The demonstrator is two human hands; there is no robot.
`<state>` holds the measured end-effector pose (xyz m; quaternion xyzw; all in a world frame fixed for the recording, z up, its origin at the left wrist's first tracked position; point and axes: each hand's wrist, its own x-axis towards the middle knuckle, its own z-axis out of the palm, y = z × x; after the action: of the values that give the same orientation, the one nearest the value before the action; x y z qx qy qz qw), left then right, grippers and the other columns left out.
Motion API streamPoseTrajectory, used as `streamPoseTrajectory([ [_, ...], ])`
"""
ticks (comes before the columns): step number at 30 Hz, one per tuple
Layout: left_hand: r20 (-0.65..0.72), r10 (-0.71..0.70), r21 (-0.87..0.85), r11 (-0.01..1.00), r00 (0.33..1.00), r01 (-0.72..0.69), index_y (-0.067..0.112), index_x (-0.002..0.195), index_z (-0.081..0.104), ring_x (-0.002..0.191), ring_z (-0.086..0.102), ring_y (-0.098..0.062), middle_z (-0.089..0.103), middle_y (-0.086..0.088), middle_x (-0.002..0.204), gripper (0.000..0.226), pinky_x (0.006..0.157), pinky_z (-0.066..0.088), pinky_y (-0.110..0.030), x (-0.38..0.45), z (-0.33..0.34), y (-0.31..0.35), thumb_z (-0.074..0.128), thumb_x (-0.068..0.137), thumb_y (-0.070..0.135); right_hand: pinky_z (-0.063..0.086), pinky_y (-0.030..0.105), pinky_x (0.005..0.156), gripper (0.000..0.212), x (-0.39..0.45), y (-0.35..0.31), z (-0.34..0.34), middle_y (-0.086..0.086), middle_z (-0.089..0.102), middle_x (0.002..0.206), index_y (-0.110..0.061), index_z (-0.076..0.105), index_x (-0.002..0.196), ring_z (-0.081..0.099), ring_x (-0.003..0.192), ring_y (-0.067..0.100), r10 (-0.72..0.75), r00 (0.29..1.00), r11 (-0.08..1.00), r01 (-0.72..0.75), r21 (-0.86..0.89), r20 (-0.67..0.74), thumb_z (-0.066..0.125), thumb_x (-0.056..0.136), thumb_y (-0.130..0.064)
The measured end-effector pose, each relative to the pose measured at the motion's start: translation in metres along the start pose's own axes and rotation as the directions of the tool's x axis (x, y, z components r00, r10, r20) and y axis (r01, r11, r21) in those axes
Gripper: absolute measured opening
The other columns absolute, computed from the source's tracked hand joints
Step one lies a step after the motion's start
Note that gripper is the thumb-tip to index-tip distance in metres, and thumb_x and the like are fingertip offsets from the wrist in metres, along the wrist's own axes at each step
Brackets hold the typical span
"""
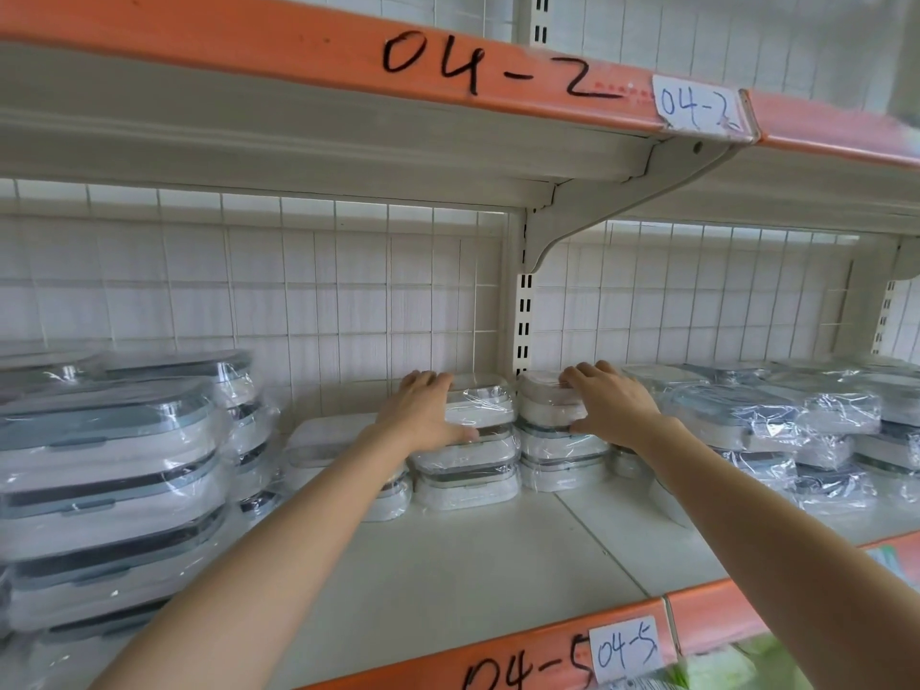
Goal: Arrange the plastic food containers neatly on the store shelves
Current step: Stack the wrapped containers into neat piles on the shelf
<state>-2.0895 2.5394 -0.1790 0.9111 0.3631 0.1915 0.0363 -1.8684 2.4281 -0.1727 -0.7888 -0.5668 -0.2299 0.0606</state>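
A: Where are the hands, taking the slotted post (523, 318) at the back of the shelf (473, 555) as the mark?

B: One on each side of it. The left hand (423, 413) lies over the top of a stack of wrapped containers (465, 443) just left of the post, fingers curved over the far edge of the uppermost box, thumb pressed along its near side. So it holds that box.

A: And the right?

B: The right hand (615, 405) clasps the top of the second stack (552, 430), just right of the post, fingers over the lid, thumb low on the front.

A: How do those boxes lie?

B: Flat, lids up. The left stack's long axis runs left to right, with its long side facing the front edge. Of the right stack I cannot tell; the hand covers much of it.

A: Do the stacks touch?

B: They stand side by side, very close. I can't tell if they meet.

A: Anything else?

B: Far left of the post, a taller pile of bigger grey-lidded boxes (109, 485). Far right, more wrapped ones (776, 425). On the orange rail (498, 649) below, a paper label (628, 649) reads 04-5.
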Motion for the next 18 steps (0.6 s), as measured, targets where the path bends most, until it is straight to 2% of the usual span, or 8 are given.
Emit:
streamPoseTrajectory([
  [3,-0.112,-0.011,-0.023,1.0,0.994,0.009,0.013,0.146,0.028,0.137,0.028,-0.026,0.032,-0.008,0.148,0.077,0.111,0.03,-0.041,-0.011,-0.009,0.001,0.064,0.085,0.043,0.041,0.043,0.095,0.06,-0.007,-0.007,-0.007,-0.003,0.048,0.129,-0.019,0.04,0.131,0.041,0.119,0.02,0.016,0.999,0.999,-0.018,-0.034,-0.052,0.068,0.081,-0.04],
  [7,-0.237,-0.029,-0.099,0.995,0.971,0.006,0.014,0.14,0.036,0.13,0.037,-0.024,0.04,-0.008,0.14,0.055,0.108,0.034,-0.039,-0.028,-0.034,-0.002,0.058,0.091,0.021,0.037,0.044,0.098,0.062,-0.019,-0.014,-0.037,0.002,0.045,0.131,-0.016,0.039,0.132,0.042,0.119,0.021,0.05,0.984,0.998,-0.056,-0.029,-0.17,0.065,0.083,-0.042],
  [9,-0.282,-0.055,-0.155,0.988,0.958,0.011,0.014,0.139,0.038,0.129,0.039,-0.024,0.041,-0.008,0.139,0.051,0.109,0.034,-0.038,-0.036,-0.05,-0.004,0.056,0.091,0.012,0.034,0.043,0.099,0.064,-0.025,-0.021,-0.056,0.004,0.044,0.13,-0.017,0.039,0.132,0.041,0.119,0.023,0.022,0.973,0.999,-0.028,-0.021,-0.228,0.068,0.08,-0.041],
  [12,-0.313,-0.064,-0.197,0.98,0.948,0.001,0.013,0.132,0.047,0.126,0.044,-0.023,0.047,-0.009,0.135,0.042,0.105,0.036,-0.035,-0.049,-0.072,-0.008,0.051,0.091,0.005,0.032,0.04,0.098,0.063,-0.033,-0.043,-0.077,0.004,0.044,0.128,-0.019,0.041,0.131,0.039,0.118,0.022,-0.085,0.958,0.995,0.096,0.028,-0.274,0.069,0.079,-0.04],
  [15,-0.307,-0.056,-0.124,0.992,0.95,0.019,0.012,0.13,0.051,0.124,0.047,-0.023,0.05,-0.009,0.134,0.04,0.103,0.037,-0.033,-0.064,-0.087,-0.014,0.045,0.092,0.003,0.033,0.038,0.094,0.058,-0.036,-0.075,-0.082,0.003,0.044,0.125,-0.02,0.043,0.129,0.039,0.116,0.021,-0.204,0.929,0.975,0.223,0.025,-0.308,0.068,0.08,-0.039],
  [18,-0.258,-0.05,0.028,0.998,0.965,0.059,0.013,0.131,0.052,0.122,0.049,-0.023,0.052,-0.006,0.134,0.044,0.101,0.04,-0.034,-0.082,-0.094,-0.024,0.045,0.089,0.002,0.033,0.038,0.094,0.056,-0.027,-0.103,-0.076,0.001,0.043,0.128,-0.021,0.043,0.13,0.037,0.118,0.02,-0.265,0.911,0.961,0.277,-0.004,-0.316,0.067,0.082,-0.036],
])
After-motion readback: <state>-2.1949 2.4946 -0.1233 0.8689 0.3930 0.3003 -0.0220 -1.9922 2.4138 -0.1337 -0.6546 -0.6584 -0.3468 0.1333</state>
